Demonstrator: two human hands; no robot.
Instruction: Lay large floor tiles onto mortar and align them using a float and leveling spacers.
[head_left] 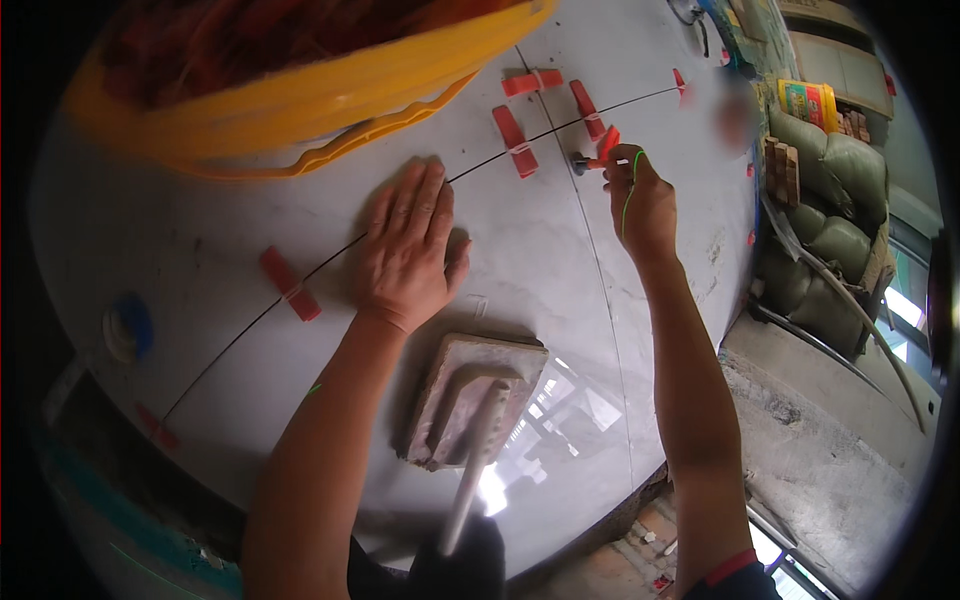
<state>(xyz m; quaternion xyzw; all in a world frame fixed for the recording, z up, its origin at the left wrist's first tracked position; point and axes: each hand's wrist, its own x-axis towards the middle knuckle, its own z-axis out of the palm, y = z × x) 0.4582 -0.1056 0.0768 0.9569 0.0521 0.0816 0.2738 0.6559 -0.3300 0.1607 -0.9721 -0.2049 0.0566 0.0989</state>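
Note:
My left hand (pixel 410 250) lies flat on the glossy pale tile (pixel 530 260), fingers stretched out and reaching a dark joint. My right hand (pixel 645 205) is closed round a small tool with a dark rounded tip (pixel 580 164) and a reddish shaft; the tip is over or against a thin cross joint. A bright red wedge (pixel 609 141) shows beside its fingertips; I cannot tell whether it is held. More red wedges (pixel 515 141) sit in pale clips across the joints, among them one wedge (pixel 289 284) left of my left hand.
A yellow tub (pixel 330 95) full of red pieces, blurred, stands at the upper left. Between my forearms lies a rectangular block tool (pixel 475 400) with a pale handle. A blue-and-white roll (pixel 128 328) is at far left. Stuffed green sacks (pixel 825 170) line the right side.

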